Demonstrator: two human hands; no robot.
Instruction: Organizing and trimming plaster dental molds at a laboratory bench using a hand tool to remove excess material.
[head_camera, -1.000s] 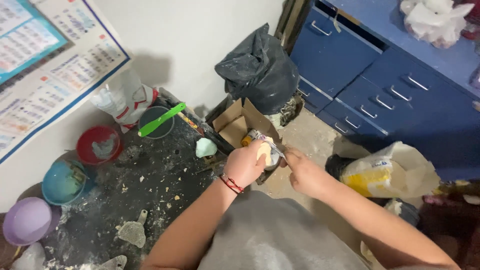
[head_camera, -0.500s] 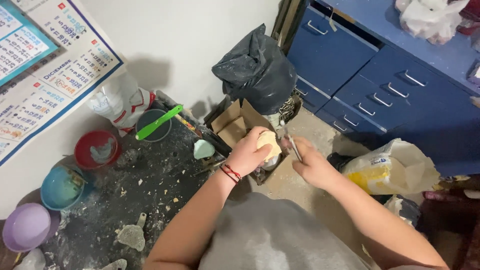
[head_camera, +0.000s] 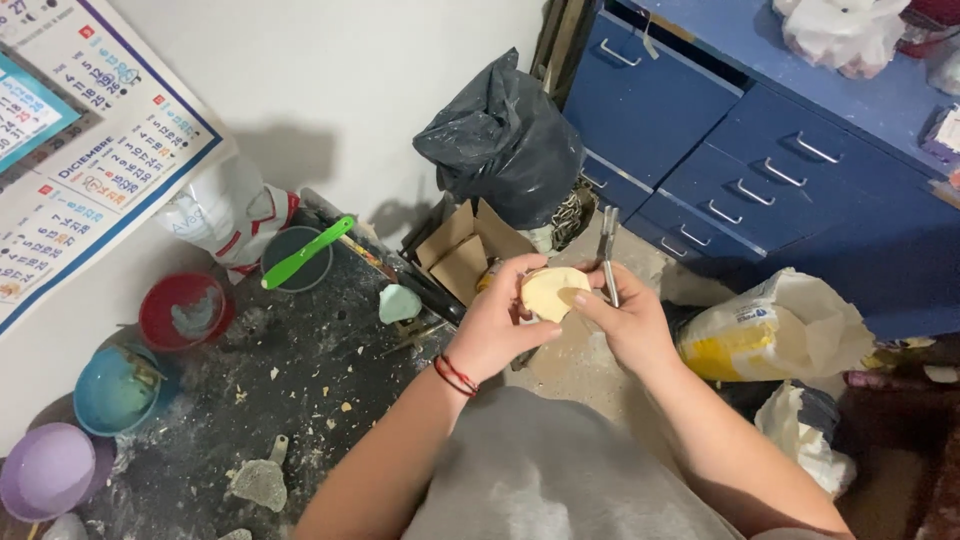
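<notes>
Between both hands, left hand (head_camera: 497, 325) fingers grip the pale piece (head_camera: 551, 292); right hand (head_camera: 627, 322) clasps a metal tool (head_camera: 607, 252).

We are in a small craft workshop, a place for casting or modelling in plaster. At nine o'clock a dark worktable (head_camera: 300, 370) lies dusted with white powder and pale chips. Along its edge, from eight to ten o'clock, stand rubber mixing bowls: a purple one (head_camera: 45, 470), a teal one (head_camera: 115, 388) and a red one (head_camera: 180, 310) caked with residue, then a dark cup holding a green spatula (head_camera: 305, 252). At two o'clock we see blue metal drawers (head_camera: 740, 170); at three o'clock, an opened sack (head_camera: 770, 335) on the dusty floor.
</notes>
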